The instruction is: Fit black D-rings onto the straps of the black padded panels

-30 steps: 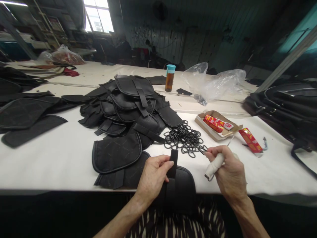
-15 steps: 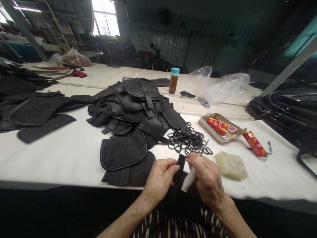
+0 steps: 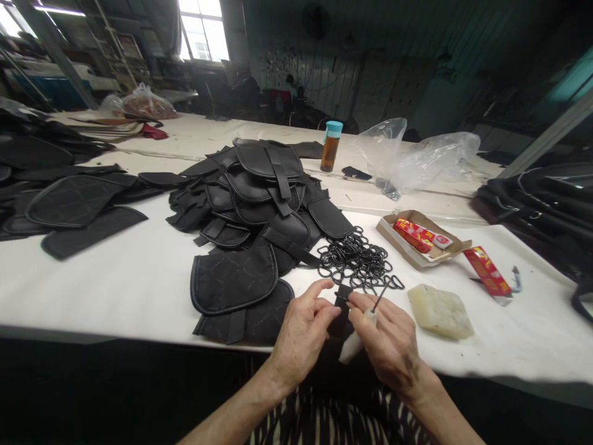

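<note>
My left hand (image 3: 303,327) pinches the edge of a black strap (image 3: 341,309) between thumb and fingers, its index finger lifted off. A thin dark bar crosses the strap near its top; I cannot tell whether it is a ring. My right hand (image 3: 391,337) is closed around an awl (image 3: 353,347) with a pale wrapped handle, the metal shaft pointing up and right. Its fingertips also press the strap's top end. Just beyond both hands lies a heap of black D-rings (image 3: 354,256). Black padded flaps with straps (image 3: 234,281) are piled to the left.
A pale yellow wax-like block (image 3: 440,312) lies right of my hands. Behind it are an open cardboard box (image 3: 403,244) and a red packet (image 3: 487,272). Further back stand a bottle (image 3: 330,151) and clear plastic bags (image 3: 430,157). Black bags (image 3: 546,210) sit at the right.
My left index finger has lifted away from the strap. The right fingers have moved down over the strap's top end, and a dark bar now shows across it.
</note>
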Demonstrator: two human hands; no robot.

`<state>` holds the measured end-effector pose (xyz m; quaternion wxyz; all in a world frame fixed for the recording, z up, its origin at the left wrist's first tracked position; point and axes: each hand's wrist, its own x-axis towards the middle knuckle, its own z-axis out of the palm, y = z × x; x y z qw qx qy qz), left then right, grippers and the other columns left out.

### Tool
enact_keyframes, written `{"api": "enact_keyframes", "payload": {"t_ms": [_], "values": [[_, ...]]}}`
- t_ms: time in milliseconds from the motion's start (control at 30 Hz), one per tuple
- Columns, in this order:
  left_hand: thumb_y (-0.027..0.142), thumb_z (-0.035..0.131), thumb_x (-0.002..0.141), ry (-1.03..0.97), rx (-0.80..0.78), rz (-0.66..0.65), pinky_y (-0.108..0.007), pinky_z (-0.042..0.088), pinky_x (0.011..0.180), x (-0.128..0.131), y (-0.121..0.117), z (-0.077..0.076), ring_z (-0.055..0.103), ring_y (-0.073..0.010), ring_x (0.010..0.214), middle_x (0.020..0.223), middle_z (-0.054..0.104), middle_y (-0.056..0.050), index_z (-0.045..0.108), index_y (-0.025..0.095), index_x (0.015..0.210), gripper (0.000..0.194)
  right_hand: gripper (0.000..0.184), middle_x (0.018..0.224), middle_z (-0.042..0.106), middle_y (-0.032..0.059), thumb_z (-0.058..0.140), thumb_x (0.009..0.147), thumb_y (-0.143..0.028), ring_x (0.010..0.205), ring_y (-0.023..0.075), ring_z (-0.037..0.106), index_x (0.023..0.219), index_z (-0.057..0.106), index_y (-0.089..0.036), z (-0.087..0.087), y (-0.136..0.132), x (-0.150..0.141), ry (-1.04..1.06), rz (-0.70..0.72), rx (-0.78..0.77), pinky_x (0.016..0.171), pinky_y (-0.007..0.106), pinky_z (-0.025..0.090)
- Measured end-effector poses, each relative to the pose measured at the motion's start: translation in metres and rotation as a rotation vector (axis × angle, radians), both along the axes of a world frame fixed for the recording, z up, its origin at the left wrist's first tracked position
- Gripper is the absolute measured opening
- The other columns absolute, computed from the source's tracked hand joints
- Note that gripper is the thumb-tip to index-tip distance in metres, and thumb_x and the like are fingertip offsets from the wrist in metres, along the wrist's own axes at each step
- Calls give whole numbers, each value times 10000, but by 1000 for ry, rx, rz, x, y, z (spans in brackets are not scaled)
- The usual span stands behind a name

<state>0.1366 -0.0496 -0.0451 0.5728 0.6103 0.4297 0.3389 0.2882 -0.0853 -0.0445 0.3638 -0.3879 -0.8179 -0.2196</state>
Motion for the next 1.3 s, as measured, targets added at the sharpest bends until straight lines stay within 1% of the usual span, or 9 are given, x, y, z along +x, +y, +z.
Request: {"api": "enact_keyframes", "payload": {"t_ms": [200,367,500,633,900,967,1033,1133,1300], "values": [[245,491,803,-24,-60,24,-213,422,564,-1,0,0,483,-93,531,620,536,41,576,150,1091,315,171,883,672,125,459,844,-27,789,204,621,909,551,-156,-10,-10,-5,202,-14,-190,655,306,506],[197,516,742,-66,-153,-31,-227,443,592,-2,3,6,515,-113,590,638,563,8,622,117,926,227,92,730,626,38,501,854,-98,651,155,592,856,525,-187,-19,-14,-9,369,-112,-324,600,262,479],[208,522,736,-30,-147,8,-226,444,571,-1,1,10,524,-118,583,627,562,6,609,129,818,143,95,813,598,18,568,824,-187,673,140,576,875,490,-208,-16,-12,-16,753,-250,-547,601,242,469],[213,512,751,-33,-111,14,-239,461,577,2,-2,7,557,-148,644,657,584,-8,613,141,835,150,164,744,531,-32,613,778,-242,585,105,490,792,451,-217,-5,-11,-22,1076,-200,-770,515,203,417],[235,579,764,69,166,201,-239,454,676,-9,-17,23,577,-150,725,822,627,-37,627,188,812,83,193,669,483,-55,658,744,-254,560,102,430,765,471,-211,11,-3,-12,1120,-161,-756,493,197,379],[326,574,783,37,-25,120,-214,429,530,-15,-21,27,538,-118,568,678,587,-17,592,178,716,163,189,693,503,-49,662,748,-248,575,103,445,783,479,-213,15,2,-8,1102,-151,-721,501,198,384],[441,528,803,-101,-435,-90,-192,359,394,-19,-23,26,496,-100,436,585,569,-16,568,159,684,309,186,722,526,-43,664,753,-236,592,103,465,792,483,-216,20,4,-7,1081,-127,-668,516,199,401],[500,461,830,-361,-932,-229,-231,455,452,-22,-20,18,606,-146,507,704,656,-100,616,99,774,433,178,776,569,-33,652,767,-193,644,110,523,792,480,-227,21,-1,-14,1012,-88,-573,551,198,441],[416,448,868,-565,-1082,-101,-326,523,644,-20,-15,13,661,-194,638,733,680,-125,659,59,768,427,142,872,615,21,498,837,-89,706,139,596,847,503,-231,13,-28,-30,769,136,-518,596,244,517]]}}
